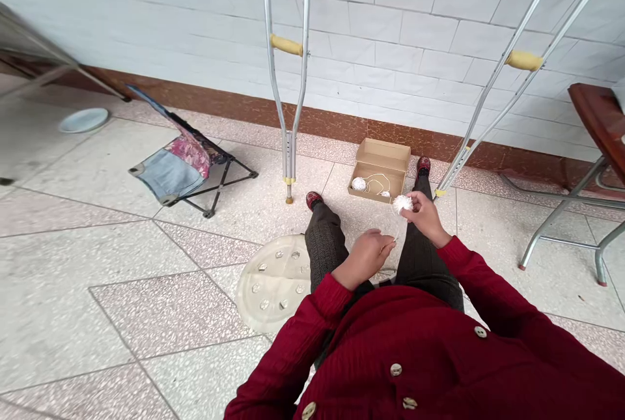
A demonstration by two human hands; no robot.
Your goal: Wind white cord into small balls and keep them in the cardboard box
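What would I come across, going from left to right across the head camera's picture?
A pale round disc, a folding chair, a metal crutch, the person's left hand, a white yarn ball, the right hand holding that ball, and a brown-seated chair.

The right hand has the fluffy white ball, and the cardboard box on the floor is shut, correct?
Not quite: the head view shows the cardboard box on the floor open, its lid raised. The right hand does have the fluffy white ball.
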